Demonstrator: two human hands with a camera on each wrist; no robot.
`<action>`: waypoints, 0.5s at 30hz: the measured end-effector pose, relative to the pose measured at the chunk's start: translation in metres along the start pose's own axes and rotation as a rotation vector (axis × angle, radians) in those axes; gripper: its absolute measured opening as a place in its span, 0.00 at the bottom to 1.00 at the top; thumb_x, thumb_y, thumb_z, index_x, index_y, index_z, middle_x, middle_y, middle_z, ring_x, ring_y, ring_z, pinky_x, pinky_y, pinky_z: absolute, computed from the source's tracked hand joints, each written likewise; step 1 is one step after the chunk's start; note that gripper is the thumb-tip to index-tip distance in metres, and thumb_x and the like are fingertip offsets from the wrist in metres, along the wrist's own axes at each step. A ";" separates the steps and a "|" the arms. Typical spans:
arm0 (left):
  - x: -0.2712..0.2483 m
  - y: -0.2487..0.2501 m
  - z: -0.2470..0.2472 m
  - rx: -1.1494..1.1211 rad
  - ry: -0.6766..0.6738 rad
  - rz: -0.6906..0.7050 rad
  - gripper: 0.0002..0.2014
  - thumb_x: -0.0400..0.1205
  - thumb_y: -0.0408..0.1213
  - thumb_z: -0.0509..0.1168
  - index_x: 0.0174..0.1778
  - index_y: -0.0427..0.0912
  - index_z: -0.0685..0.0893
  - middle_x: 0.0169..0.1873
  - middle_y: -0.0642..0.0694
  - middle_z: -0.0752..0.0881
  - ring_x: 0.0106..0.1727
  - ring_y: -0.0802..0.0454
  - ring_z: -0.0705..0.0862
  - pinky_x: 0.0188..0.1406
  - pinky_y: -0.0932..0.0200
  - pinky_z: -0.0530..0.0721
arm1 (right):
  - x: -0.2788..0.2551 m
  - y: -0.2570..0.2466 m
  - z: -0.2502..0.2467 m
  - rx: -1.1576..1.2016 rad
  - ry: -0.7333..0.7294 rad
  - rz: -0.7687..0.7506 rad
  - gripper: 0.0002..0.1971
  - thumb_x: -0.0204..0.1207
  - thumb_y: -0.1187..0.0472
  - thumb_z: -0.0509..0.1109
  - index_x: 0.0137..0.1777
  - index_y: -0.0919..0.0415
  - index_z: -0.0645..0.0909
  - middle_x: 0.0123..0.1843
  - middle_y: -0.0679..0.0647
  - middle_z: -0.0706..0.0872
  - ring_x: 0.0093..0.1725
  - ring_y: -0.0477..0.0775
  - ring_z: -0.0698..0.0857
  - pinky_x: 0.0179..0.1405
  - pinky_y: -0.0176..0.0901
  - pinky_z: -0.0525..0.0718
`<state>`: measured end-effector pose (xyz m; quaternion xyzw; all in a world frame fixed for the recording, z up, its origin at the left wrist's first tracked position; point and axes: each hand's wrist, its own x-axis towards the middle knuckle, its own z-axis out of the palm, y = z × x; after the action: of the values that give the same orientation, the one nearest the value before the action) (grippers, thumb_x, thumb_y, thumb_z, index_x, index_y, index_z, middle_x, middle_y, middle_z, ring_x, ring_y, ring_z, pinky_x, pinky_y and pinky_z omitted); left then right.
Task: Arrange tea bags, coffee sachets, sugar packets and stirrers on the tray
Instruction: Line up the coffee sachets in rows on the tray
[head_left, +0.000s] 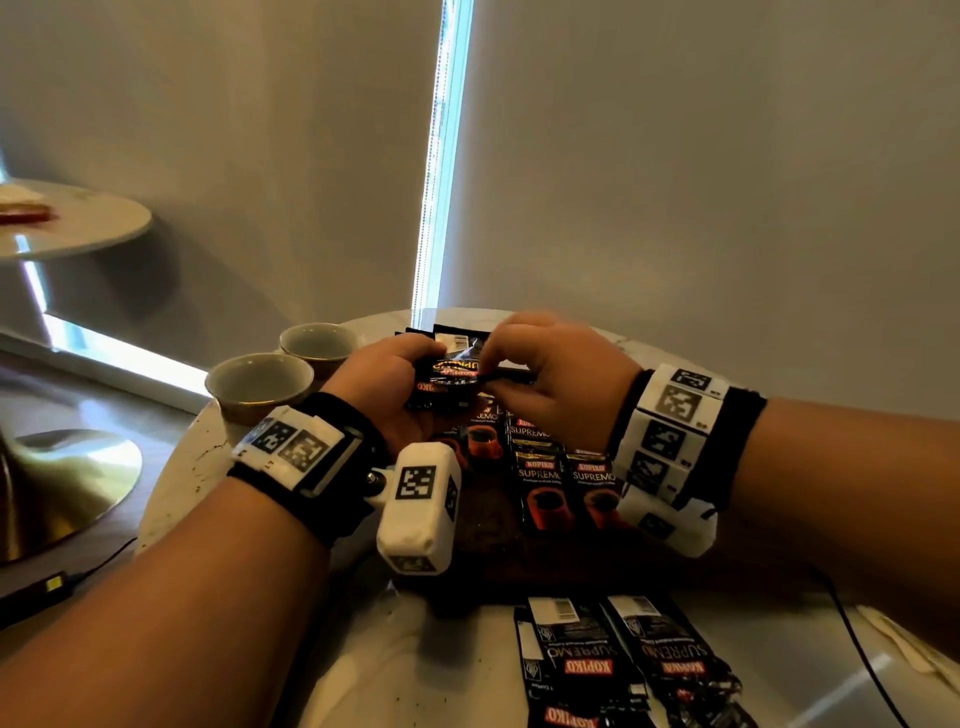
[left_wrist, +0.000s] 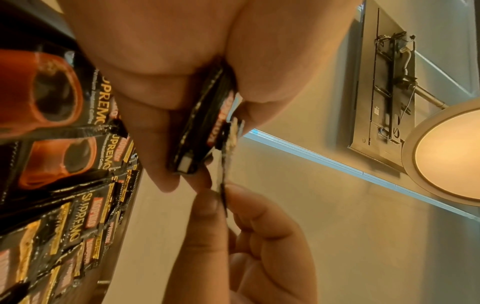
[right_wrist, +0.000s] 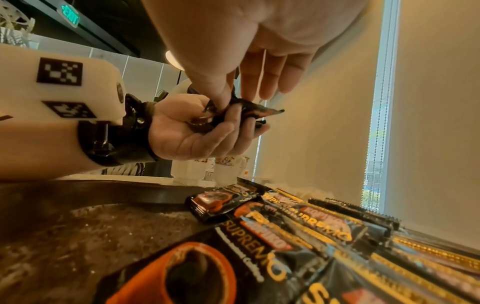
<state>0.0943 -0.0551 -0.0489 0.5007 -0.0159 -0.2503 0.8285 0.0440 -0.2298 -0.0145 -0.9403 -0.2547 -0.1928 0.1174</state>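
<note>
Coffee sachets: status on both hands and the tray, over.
Left hand grips a small stack of coffee sachets; right hand pinches the top one. Sachets in rows on the tray, two off it. Nothing in the way.

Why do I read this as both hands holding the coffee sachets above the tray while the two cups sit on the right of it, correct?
Wrong on the cups only. The head view shows the two cups on the left of the tray. The rest stands: left hand and right hand both hold the coffee sachets above it.

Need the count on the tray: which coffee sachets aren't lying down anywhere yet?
The small stack of sachets held above the tray by both hands: left hand grips, right hand pinches.
</note>
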 end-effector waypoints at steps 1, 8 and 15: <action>0.001 -0.001 0.000 -0.008 0.002 0.004 0.17 0.88 0.37 0.59 0.68 0.29 0.78 0.50 0.31 0.88 0.43 0.41 0.89 0.36 0.46 0.93 | -0.001 0.001 0.000 0.005 0.022 0.000 0.06 0.79 0.60 0.73 0.54 0.55 0.86 0.51 0.48 0.85 0.51 0.48 0.80 0.51 0.40 0.80; 0.011 -0.001 -0.008 -0.055 0.014 -0.011 0.15 0.87 0.47 0.64 0.60 0.40 0.81 0.39 0.42 0.83 0.37 0.48 0.85 0.44 0.47 0.88 | -0.001 0.007 -0.003 0.143 0.195 0.219 0.01 0.82 0.59 0.69 0.49 0.52 0.80 0.36 0.40 0.79 0.31 0.35 0.78 0.31 0.29 0.70; 0.010 -0.004 -0.011 0.001 -0.031 0.079 0.21 0.78 0.44 0.76 0.63 0.39 0.82 0.46 0.44 0.84 0.40 0.50 0.85 0.39 0.54 0.86 | 0.005 0.012 -0.005 0.437 0.307 0.434 0.07 0.80 0.63 0.72 0.44 0.50 0.80 0.37 0.51 0.86 0.36 0.51 0.84 0.40 0.53 0.86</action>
<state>0.1047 -0.0524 -0.0600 0.4963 -0.0486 -0.2250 0.8371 0.0527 -0.2398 -0.0094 -0.8851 -0.0634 -0.2435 0.3915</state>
